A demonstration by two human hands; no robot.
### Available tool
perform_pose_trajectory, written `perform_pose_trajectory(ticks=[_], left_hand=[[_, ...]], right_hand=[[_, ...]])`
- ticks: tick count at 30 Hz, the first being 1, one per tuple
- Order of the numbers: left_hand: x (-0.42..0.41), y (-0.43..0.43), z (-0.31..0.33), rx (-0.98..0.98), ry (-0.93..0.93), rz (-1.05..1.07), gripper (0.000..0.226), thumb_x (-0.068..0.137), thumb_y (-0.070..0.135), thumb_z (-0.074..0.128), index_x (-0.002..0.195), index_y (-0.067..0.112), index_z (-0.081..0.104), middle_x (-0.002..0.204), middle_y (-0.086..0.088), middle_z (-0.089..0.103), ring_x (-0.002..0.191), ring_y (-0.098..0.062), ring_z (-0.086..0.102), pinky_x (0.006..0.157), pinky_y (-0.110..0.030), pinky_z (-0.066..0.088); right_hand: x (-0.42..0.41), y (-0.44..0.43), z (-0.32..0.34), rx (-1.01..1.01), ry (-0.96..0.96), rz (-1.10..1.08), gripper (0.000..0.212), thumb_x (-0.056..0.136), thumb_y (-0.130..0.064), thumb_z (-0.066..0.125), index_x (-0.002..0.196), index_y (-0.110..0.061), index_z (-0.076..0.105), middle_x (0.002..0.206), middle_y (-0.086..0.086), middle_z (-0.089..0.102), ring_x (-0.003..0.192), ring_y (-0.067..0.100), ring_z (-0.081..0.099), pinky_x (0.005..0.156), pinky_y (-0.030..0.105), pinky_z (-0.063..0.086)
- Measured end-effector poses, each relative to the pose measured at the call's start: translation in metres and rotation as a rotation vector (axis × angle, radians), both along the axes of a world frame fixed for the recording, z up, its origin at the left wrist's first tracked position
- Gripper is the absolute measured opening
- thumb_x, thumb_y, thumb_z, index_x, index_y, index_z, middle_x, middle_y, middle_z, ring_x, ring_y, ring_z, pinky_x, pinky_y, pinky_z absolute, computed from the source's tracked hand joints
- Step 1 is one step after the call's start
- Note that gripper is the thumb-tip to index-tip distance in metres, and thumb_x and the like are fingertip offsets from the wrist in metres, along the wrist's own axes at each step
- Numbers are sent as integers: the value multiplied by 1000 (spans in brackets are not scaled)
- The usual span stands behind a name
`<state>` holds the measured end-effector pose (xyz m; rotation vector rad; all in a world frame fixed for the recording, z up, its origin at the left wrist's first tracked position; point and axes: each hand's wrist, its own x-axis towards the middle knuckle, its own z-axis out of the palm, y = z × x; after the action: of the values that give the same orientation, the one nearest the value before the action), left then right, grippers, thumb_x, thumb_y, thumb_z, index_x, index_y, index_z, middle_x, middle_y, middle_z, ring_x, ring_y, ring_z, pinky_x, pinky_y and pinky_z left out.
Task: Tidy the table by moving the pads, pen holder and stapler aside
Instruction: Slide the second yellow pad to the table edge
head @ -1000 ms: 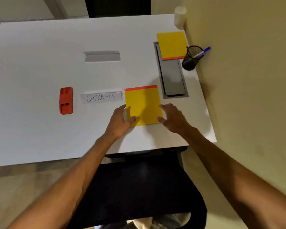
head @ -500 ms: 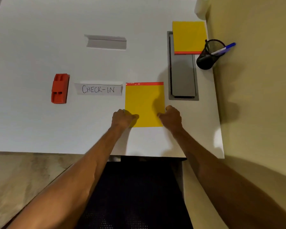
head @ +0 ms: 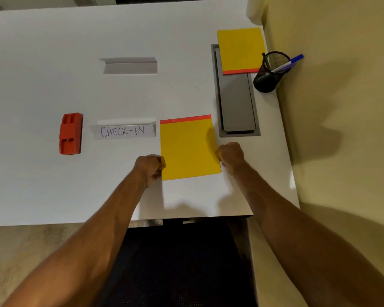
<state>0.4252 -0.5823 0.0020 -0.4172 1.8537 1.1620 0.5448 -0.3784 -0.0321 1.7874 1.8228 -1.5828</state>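
While hands (head: 150, 167) grip pad (head: 187, 149), sign (head: 124, 131) adjoins.

a yellow pad (head: 188, 149) with its red strip on the far edge lies flat near the front edge, a second pad (head: 241, 50) at the far right, beside the black mesh pen holder (head: 269, 73), the red stapler (head: 70, 133) at left

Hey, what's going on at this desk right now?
A person is tidying a white table. Both hands grip the near yellow pad by its side edges, left hand on the left edge and right hand on the right. A second pad already lies at the far right, beside the mesh pen holder. The red stapler sits untouched on the left, near a CHECK-IN sign.
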Motion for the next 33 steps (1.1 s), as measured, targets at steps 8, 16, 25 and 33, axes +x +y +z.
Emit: perform_pose_trajectory(ticks=[8, 16, 25, 33], left_hand=[[24, 15, 13, 64, 94, -80, 28, 82, -14, 66, 81, 14, 67, 76, -12, 63, 67, -22, 60, 60, -28, 55], [87, 66, 13, 78, 79, -303, 23, 69, -16, 76, 89, -7, 69, 84, -20, 66, 66, -28, 61, 67, -33, 49], [145, 105, -10, -69, 153, -406, 16, 73, -1, 83, 79, 7, 71, 75, -8, 70, 57, -13, 68, 55, -23, 59], [162, 112, -18, -97, 231, -397, 10, 78, 0, 79, 86, 1, 73, 91, -18, 74, 74, -28, 73, 75, -45, 62]], right_hand=[[39, 12, 24, 73, 231, 43, 37, 85, 3, 54, 115, -16, 63, 103, 10, 64, 88, 28, 61, 70, 35, 50], [133, 45, 28, 283, 88, 34, 40, 81, 10, 54, 108, -18, 63, 84, 6, 64, 73, 23, 59, 57, 26, 46], [193, 59, 21, 418, -71, 78, 33, 82, 7, 54, 108, -7, 69, 92, 14, 69, 80, 32, 62, 64, 33, 45], [197, 55, 17, 426, -110, 177, 28, 81, 4, 51, 104, 2, 66, 109, 23, 64, 97, 40, 61, 69, 33, 42]])
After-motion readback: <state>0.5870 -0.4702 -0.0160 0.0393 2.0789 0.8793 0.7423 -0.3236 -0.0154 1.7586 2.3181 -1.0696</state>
